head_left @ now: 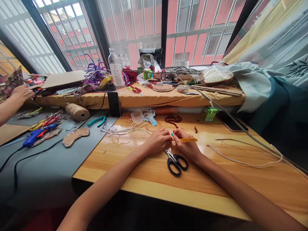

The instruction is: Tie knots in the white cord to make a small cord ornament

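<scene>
Both hands meet over the wooden table (144, 179), just above black-handled scissors (176, 163) that lie with their blades pointing up toward the fingers. My right hand (186, 146) is closed on a yellow-orange flat-handled tool (190, 140), whose working end is hidden by the fingers. The fingers of my left hand (157, 141) are pinched together close to my right fingertips; what they hold is too small and hidden to name. Behind the hands lies a dark red cord (173, 119). White cords (125, 131) run toward my left hand from the left.
A green drink carton (210, 113) and a phone (231, 122) stand at the back right. Teal pliers (97, 121), a twine spool (77, 111) and a blue glue gun (36, 136) are on the grey table. Another person's hand (22, 93) reaches in at far left.
</scene>
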Tool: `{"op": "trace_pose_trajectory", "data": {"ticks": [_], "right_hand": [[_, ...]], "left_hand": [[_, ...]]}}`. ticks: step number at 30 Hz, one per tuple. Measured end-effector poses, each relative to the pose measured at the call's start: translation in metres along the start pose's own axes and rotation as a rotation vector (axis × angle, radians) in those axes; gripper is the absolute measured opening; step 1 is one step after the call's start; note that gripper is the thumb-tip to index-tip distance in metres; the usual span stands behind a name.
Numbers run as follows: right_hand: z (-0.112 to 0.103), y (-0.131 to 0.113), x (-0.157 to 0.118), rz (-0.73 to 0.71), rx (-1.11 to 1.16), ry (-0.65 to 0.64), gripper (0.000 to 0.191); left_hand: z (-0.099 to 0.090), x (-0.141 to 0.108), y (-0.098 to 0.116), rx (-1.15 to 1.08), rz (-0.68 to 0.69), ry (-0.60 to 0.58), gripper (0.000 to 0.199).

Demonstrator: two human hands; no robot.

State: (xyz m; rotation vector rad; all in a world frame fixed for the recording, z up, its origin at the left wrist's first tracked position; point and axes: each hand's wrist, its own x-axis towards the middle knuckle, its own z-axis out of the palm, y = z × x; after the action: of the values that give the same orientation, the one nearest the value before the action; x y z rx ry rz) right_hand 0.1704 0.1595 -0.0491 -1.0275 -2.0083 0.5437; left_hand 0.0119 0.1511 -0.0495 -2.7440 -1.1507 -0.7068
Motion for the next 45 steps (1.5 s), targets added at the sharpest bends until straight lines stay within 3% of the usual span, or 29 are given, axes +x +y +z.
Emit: {"op": "trace_pose_trajectory", "data": {"ticks": [9, 14, 18, 21, 26, 31, 34, 45], "right_hand": [[-0.001, -0.006, 0.000, 0.004, -0.059, 0.059, 0.013], [-0.006, 0.001, 0.000, -0.121, -0.089, -0.024, 0.011], [-0.009, 0.006, -0.001, -0.194, -0.122, -0.061, 0.011], [-0.011, 0.006, -0.001, -0.123, -0.025, 0.018, 0.013], [-0.015, 0.002, 0.003, 0.078, 0.349, 0.154, 0.022], [-0.014, -0.004, 0.002, 0.076, 0.429, 0.045, 0.024], [-0.012, -0.005, 0.000, 0.051, 0.366, 0.010, 0.022], [-0.012, -0.004, -0.002, -0.089, 0.163, 0.080, 0.015]], "left_hand": [[0.003, 0.003, 0.003, -0.017, -0.024, -0.002, 0.019], [-0.002, 0.002, -0.003, -0.236, -0.211, 0.114, 0.021], [-0.009, 0.002, -0.006, -0.424, -0.307, 0.033, 0.020], [-0.011, 0.004, -0.005, -0.663, -0.424, -0.001, 0.018], [-0.004, 0.007, -0.007, -1.091, -0.639, 0.174, 0.019], [0.002, 0.009, -0.006, -1.268, -0.740, 0.269, 0.023], [0.002, 0.008, -0.004, -1.261, -0.753, 0.263, 0.025], [0.001, 0.008, 0.002, -1.319, -0.652, 0.164, 0.034]]}}
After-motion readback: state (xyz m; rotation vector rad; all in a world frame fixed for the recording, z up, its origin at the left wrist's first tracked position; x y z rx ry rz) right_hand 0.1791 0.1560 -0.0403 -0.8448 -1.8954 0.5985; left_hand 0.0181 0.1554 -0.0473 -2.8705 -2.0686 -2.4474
